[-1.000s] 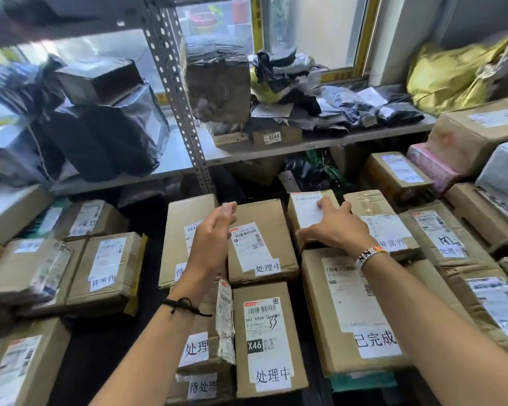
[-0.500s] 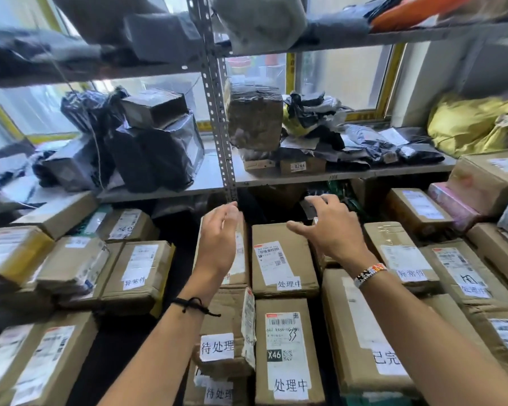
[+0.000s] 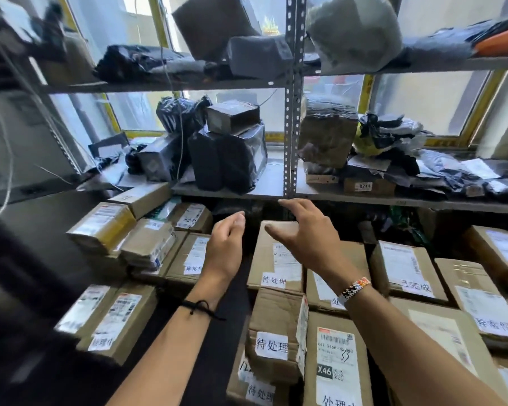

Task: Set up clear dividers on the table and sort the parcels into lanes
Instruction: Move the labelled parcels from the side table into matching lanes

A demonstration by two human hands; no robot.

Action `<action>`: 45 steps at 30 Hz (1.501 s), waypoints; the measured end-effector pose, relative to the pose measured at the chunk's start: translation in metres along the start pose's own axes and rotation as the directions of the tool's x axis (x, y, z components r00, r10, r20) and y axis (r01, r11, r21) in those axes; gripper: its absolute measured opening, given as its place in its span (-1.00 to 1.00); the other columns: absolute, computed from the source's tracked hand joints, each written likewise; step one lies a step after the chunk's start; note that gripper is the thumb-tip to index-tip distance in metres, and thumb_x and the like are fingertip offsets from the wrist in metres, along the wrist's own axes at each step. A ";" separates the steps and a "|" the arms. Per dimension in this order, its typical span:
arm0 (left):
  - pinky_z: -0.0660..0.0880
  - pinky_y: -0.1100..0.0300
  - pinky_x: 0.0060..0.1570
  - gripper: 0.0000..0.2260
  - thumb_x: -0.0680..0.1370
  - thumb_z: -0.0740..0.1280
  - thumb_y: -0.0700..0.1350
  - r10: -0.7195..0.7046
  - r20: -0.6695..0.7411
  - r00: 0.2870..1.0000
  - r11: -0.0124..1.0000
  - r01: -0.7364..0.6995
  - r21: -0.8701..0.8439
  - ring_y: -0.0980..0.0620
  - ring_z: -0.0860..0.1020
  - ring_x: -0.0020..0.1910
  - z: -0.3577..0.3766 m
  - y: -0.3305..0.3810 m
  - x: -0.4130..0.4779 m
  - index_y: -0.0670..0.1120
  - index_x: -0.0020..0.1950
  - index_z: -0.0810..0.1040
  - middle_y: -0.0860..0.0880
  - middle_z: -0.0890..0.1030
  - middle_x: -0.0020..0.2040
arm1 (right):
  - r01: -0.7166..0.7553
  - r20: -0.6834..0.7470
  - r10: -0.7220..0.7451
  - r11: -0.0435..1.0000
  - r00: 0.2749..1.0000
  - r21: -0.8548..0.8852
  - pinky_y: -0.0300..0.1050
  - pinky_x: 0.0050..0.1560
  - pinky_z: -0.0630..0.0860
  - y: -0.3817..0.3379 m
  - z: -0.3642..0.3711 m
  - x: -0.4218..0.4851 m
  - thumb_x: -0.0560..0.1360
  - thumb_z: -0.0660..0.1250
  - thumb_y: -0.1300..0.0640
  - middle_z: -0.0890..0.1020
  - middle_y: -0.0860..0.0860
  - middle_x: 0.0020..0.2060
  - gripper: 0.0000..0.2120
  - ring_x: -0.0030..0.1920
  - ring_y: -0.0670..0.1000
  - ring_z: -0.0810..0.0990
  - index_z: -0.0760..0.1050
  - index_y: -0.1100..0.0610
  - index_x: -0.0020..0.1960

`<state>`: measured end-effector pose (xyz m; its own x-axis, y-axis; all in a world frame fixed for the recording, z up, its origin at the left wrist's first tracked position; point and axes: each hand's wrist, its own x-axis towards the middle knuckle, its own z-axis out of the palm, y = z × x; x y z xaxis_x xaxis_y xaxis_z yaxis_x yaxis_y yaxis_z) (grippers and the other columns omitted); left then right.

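Hands: left hand (image 3: 226, 247), right hand (image 3: 308, 238) spread, empty.
Risk: crumpled box (image 3: 276, 326), lower centre, may slide.
Cause: loose stack, careless reach.

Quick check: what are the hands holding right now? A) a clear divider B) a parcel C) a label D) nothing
D: the left hand and right hand are both open above the parcels, with nothing in them.

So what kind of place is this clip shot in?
Most likely a parcel depot or courier pickup room: labelled cardboard parcels laid in rows, and metal shelving stacked with black-wrapped packages.
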<state>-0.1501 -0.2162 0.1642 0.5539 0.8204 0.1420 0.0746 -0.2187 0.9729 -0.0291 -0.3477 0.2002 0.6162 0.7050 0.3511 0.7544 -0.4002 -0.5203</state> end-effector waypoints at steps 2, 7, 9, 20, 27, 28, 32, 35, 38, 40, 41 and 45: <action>0.39 0.20 0.42 -0.67 0.74 0.20 0.03 -0.014 -0.017 1.000 1.000 0.015 0.012 0.14 0.50 0.38 -0.013 -0.006 -0.001 -0.03 0.44 0.58 0.01 0.56 0.41 | 0.015 0.023 -0.016 1.000 1.000 0.013 0.08 0.34 0.50 -0.015 0.014 0.003 0.54 0.40 -0.30 0.50 -0.06 0.45 -0.38 0.39 0.04 0.52 0.44 -0.07 0.52; 0.38 0.23 0.35 -0.66 0.74 0.21 0.03 -0.070 -0.129 0.989 0.997 0.073 0.020 0.12 0.51 0.36 -0.063 -0.030 0.005 -0.07 0.42 0.58 0.02 0.60 0.37 | 0.072 0.134 -0.085 0.992 0.987 0.101 -0.02 0.33 0.48 -0.064 0.064 0.013 0.53 0.41 -0.29 0.52 -0.04 0.43 -0.37 0.38 0.04 0.52 0.46 -0.05 0.51; 0.42 0.17 0.36 -0.69 0.74 0.22 0.00 -0.112 -0.167 0.980 0.994 0.112 -0.007 0.06 0.54 0.35 -0.089 -0.040 0.014 -0.10 0.36 0.62 0.01 0.64 0.29 | 0.092 0.178 -0.112 0.989 0.978 0.116 0.06 0.35 0.49 -0.087 0.089 0.018 0.53 0.41 -0.29 0.51 -0.04 0.43 -0.37 0.38 0.05 0.52 0.45 -0.06 0.51; 0.57 0.35 0.08 -0.81 0.73 0.24 -0.18 -0.202 -0.373 0.906 0.979 0.170 -0.116 0.08 0.66 0.05 -0.269 -0.118 0.118 -0.19 0.25 0.59 -0.21 0.65 0.20 | -0.075 0.472 -0.078 0.952 0.878 0.297 0.09 0.38 0.51 -0.224 0.277 0.085 0.57 0.42 -0.17 0.51 0.07 0.45 -0.38 0.38 0.10 0.55 0.37 -0.01 0.56; 0.39 0.10 0.41 -0.73 0.70 0.28 -0.18 -0.186 -0.576 0.796 0.970 0.242 0.022 -0.09 0.51 0.30 -0.395 -0.186 0.199 -0.23 0.35 0.60 -0.22 0.52 0.32 | -0.453 0.628 0.057 0.743 0.776 0.493 -0.14 0.07 0.62 -0.281 0.375 0.129 0.61 0.43 -0.03 0.51 0.00 0.46 -0.30 0.22 0.01 0.62 0.17 -0.09 0.64; 0.38 0.11 0.43 -0.71 0.70 0.28 -0.16 -0.213 -0.566 0.797 0.965 0.262 0.006 -0.09 0.50 0.35 -0.406 -0.195 0.210 -0.22 0.38 0.58 -0.20 0.51 0.36 | -0.500 0.639 0.082 0.700 0.765 0.509 -0.22 -0.03 0.61 -0.286 0.387 0.134 0.61 0.43 -0.01 0.51 -0.01 0.45 -0.28 0.21 0.00 0.62 0.14 -0.10 0.65; 0.36 0.09 0.49 -0.61 0.70 0.28 -0.11 -0.365 -0.457 0.811 0.929 0.353 -0.115 -0.07 0.48 0.45 -0.422 -0.225 0.242 -0.23 0.51 0.47 -0.16 0.51 0.47 | -0.564 0.624 0.152 0.624 0.767 0.541 -0.38 -0.21 0.53 -0.292 0.422 0.145 0.61 0.44 0.02 0.48 -0.19 0.22 -0.23 0.10 -0.11 0.61 0.06 -0.15 0.66; 0.47 -0.06 0.43 -0.66 0.70 0.28 -0.06 -0.472 -0.335 0.815 0.881 0.428 -0.201 -0.14 0.58 0.35 -0.423 -0.245 0.251 -0.20 0.41 0.58 -0.15 0.63 0.33 | -0.652 0.685 0.173 0.534 0.708 0.538 -0.14 -0.08 0.65 -0.296 0.440 0.150 0.62 0.42 0.05 0.60 -0.15 0.25 -0.29 0.11 0.01 0.69 0.14 -0.18 0.64; 0.58 -0.07 0.24 -0.79 0.65 0.30 -0.05 -0.449 -0.326 0.832 0.891 0.391 -0.231 -0.13 0.68 0.12 -0.422 -0.251 0.248 -0.08 0.06 0.72 -0.06 0.75 0.03 | -0.680 0.715 0.161 0.503 0.680 0.534 0.00 0.13 0.65 -0.299 0.445 0.151 0.60 0.44 0.02 0.58 -0.01 0.41 -0.23 0.27 0.09 0.65 0.11 -0.18 0.67; 0.60 -0.08 0.19 -0.78 0.58 0.31 0.03 -0.430 -0.346 0.834 0.900 0.362 -0.245 -0.10 0.71 0.06 -0.422 -0.249 0.247 -0.02 -0.02 0.72 -0.03 0.76 -0.02 | -0.677 0.717 0.148 0.500 0.681 0.540 -0.09 0.04 0.64 -0.301 0.445 0.151 0.59 0.46 0.01 0.58 -0.04 0.41 -0.20 0.27 0.10 0.66 0.09 -0.21 0.67; 0.61 -0.10 0.19 -0.75 0.55 0.31 0.08 -0.421 -0.352 0.836 0.903 0.350 -0.250 -0.11 0.72 0.07 -0.422 -0.248 0.245 -0.02 0.00 0.73 -0.05 0.77 -0.01 | -0.676 0.716 0.139 0.490 0.684 0.550 -0.08 0.05 0.65 -0.301 0.443 0.150 0.59 0.47 0.01 0.58 -0.07 0.39 -0.20 0.25 0.10 0.67 0.09 -0.23 0.67; 0.68 0.04 -0.03 -0.70 0.53 0.34 0.10 -0.357 -0.388 0.850 0.918 0.243 -0.312 -0.05 0.74 0.02 -0.414 -0.233 0.237 0.00 0.14 0.72 -0.03 0.77 -0.01 | -0.626 0.660 0.122 0.478 0.742 0.616 0.21 0.27 0.62 -0.296 0.429 0.151 0.57 0.49 0.04 0.49 -0.14 0.46 -0.22 0.30 0.07 0.64 0.15 -0.28 0.62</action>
<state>-0.3795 0.2480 0.0463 0.1226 0.9802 -0.1555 -0.0560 0.1632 0.9850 -0.2565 0.1284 0.0739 0.4000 0.8600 -0.3168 -0.1645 -0.2727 -0.9479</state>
